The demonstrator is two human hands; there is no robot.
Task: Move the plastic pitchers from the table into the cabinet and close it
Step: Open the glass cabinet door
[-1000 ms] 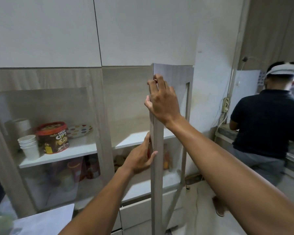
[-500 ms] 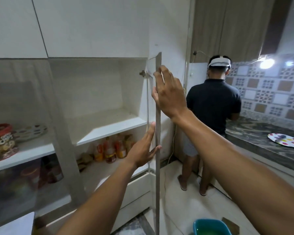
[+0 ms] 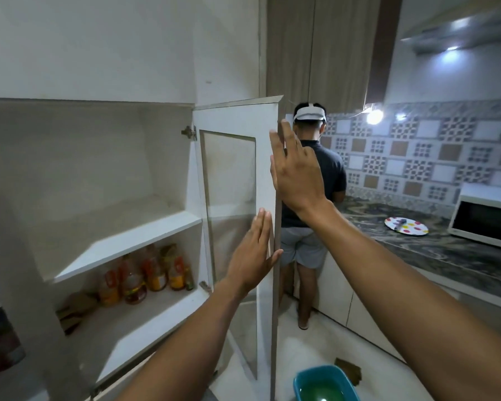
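The cabinet (image 3: 107,244) stands wide open, its upper shelf bare. Its glass-panelled door (image 3: 237,123) swings out to the right, inner side facing me. My right hand (image 3: 295,169) rests flat against the door's free edge near the top, fingers stretched upward. My left hand (image 3: 252,250) lies flat on the inner face of the door by the same edge, lower down. Neither hand holds anything. No plastic pitcher or table is in view.
Several bottles (image 3: 145,276) stand on the lower shelf. A person (image 3: 313,198) stands behind the door at a dark stone counter (image 3: 446,256) with a spotted plate (image 3: 407,226) and a microwave (image 3: 486,218). A teal basin (image 3: 324,386) sits on the floor.
The door has swung from edge-on to wide open, showing its inner face. My view has turned right. Both hands stayed at the door's edge, fingers now flatter.
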